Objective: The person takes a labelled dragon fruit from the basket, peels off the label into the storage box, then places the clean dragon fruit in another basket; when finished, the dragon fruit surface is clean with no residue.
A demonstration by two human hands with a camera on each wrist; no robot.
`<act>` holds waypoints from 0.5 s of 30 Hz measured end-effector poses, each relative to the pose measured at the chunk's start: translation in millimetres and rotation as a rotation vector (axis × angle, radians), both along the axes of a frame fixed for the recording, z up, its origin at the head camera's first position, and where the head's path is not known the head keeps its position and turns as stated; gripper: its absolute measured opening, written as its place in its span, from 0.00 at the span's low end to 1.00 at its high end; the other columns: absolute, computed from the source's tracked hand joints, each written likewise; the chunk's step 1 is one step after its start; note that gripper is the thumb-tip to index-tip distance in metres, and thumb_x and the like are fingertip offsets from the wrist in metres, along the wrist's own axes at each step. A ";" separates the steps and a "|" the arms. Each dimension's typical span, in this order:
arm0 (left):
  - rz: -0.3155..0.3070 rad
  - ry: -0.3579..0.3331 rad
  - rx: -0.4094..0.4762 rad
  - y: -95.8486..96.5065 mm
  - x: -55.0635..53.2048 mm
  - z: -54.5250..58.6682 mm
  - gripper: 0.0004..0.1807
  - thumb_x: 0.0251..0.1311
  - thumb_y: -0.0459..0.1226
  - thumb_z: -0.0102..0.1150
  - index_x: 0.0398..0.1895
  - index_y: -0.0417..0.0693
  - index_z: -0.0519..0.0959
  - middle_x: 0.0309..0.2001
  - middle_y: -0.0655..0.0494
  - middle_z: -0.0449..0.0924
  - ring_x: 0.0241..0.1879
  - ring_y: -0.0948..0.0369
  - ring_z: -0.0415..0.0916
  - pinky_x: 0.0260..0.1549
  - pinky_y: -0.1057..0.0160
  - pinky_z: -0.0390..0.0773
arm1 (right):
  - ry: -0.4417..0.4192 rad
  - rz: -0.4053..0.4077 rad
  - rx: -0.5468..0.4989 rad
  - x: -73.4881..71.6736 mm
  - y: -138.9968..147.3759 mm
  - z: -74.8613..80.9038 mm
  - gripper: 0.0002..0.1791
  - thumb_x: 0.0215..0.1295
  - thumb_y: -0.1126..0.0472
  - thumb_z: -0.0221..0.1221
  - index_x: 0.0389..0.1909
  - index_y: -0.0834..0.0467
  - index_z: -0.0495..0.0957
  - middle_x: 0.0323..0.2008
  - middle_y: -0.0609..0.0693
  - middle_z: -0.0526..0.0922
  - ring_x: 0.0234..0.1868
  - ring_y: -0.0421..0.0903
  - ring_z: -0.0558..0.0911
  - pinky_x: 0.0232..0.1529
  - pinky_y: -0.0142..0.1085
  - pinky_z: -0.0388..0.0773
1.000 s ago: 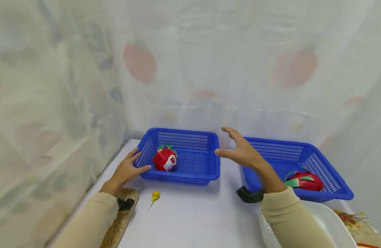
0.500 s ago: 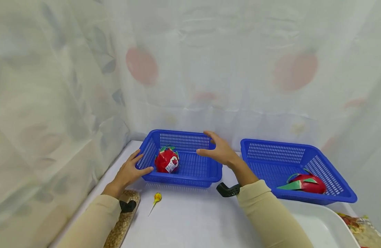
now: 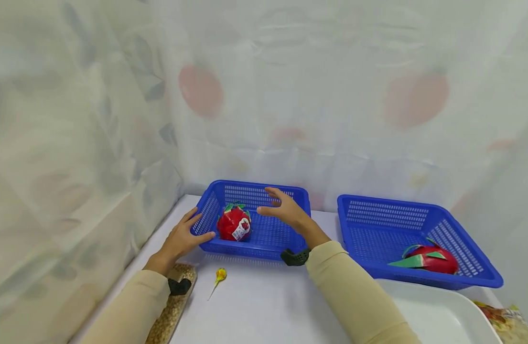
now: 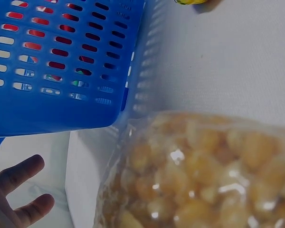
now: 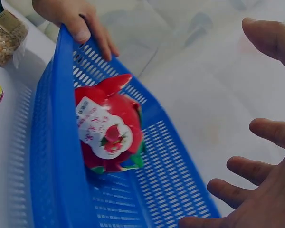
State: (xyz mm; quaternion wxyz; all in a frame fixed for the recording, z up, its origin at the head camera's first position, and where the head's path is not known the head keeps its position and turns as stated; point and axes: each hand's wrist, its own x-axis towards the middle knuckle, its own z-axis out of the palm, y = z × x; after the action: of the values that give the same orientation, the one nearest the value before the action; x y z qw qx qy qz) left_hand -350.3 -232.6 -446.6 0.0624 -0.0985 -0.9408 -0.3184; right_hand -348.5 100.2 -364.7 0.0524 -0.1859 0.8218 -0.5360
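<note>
In the head view a red dragon fruit (image 3: 231, 222) with green leaf tips and a white label sits at the left end of a blue plastic basket (image 3: 264, 252). My left hand (image 3: 179, 242) is at that basket's left front corner, fingers spread along the outside and thumb by the front rim. Over the basket's right half hovers my right hand (image 3: 286, 210), fingers and thumb apart, nothing between them. The right wrist view shows the fruit's label (image 5: 104, 128) facing up, with the spread right fingers (image 5: 251, 168) beside the basket.
A second blue basket (image 3: 386, 203) on the right holds another dragon fruit (image 3: 437, 260). In front of it stands a white tub (image 3: 436, 306), beside a food packet (image 3: 506, 322). A yellow lollipop (image 3: 220, 275) and a bag of beige kernels (image 3: 173, 310) lie near my left forearm.
My right hand has moved left, from beyond the left basket's right edge to over its inside, nearing the dragon fruit. My left hand has stayed at the basket's left corner.
</note>
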 end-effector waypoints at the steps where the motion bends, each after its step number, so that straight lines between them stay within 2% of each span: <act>1: -0.003 0.002 -0.001 0.2 0.1 0.0 0.56 0.47 0.65 0.64 0.73 0.41 0.59 0.75 0.47 0.46 0.69 0.36 0.47 0.55 0.32 0.60 | -0.008 -0.005 -0.002 -1.9 -2.1 -3.2 0.48 0.56 0.41 0.66 0.74 0.52 0.57 0.71 0.56 0.58 0.68 0.62 0.60 0.57 0.59 0.67; 8: -0.007 0.011 0.012 0.4 -0.7 -0.5 0.56 0.47 0.66 0.64 0.73 0.42 0.59 0.75 0.48 0.46 0.69 0.37 0.47 0.56 0.32 0.58 | -0.118 -0.057 -0.040 -10.9 -18.6 -16.9 0.47 0.55 0.42 0.67 0.73 0.48 0.58 0.71 0.54 0.60 0.66 0.60 0.65 0.54 0.61 0.68; 15: -0.001 0.013 0.022 0.2 4.1 -0.3 0.56 0.47 0.65 0.64 0.73 0.42 0.60 0.75 0.48 0.47 0.69 0.37 0.48 0.57 0.32 0.58 | -0.227 -0.069 -0.111 -17.5 -36.9 -36.7 0.44 0.56 0.43 0.67 0.71 0.48 0.61 0.70 0.58 0.59 0.66 0.63 0.63 0.52 0.64 0.68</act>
State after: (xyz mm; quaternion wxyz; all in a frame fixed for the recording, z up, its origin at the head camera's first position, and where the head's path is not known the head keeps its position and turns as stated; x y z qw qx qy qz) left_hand -346.2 -232.4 -446.9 0.0695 -0.1005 -0.9366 -0.3283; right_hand -365.9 63.3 -401.4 0.1162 -0.0982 0.7856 -0.5997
